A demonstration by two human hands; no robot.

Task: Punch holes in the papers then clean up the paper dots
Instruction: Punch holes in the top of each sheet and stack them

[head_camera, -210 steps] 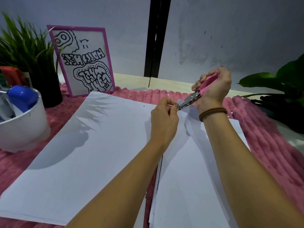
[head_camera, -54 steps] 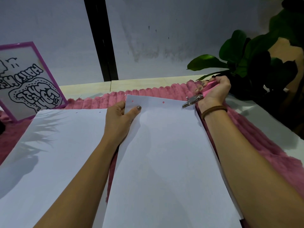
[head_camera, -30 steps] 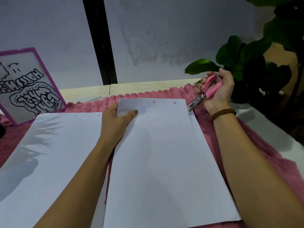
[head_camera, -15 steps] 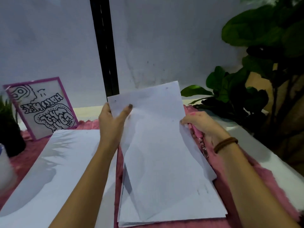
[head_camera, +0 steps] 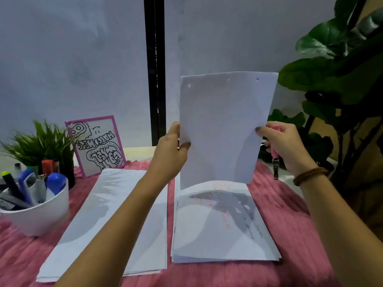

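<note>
I hold a white sheet (head_camera: 223, 125) upright above the table, three punched holes along its top edge. My left hand (head_camera: 170, 154) pinches the sheet's left edge. My right hand (head_camera: 284, 146) pinches its right edge with the thumb while also gripping a pink-handled hole punch (head_camera: 275, 162), whose metal jaw hangs down below the fist. Under the raised sheet lies a stack of papers (head_camera: 223, 224) with faint red marks. A second paper stack (head_camera: 116, 216) lies to its left. No loose paper dots can be made out.
A pink fluffy cloth (head_camera: 290, 235) covers the table. A white cup (head_camera: 41, 216) of markers stands at the left, with a small grass plant (head_camera: 39, 143) and a purple-framed drawing (head_camera: 97, 146) behind it. A large leafy plant (head_camera: 342, 79) fills the right side.
The punched sheet, flat on the right stack a second ago, has been lifted upright by both hands. My right hand moved from the sheet's top corner to its right edge, punch still in it.
</note>
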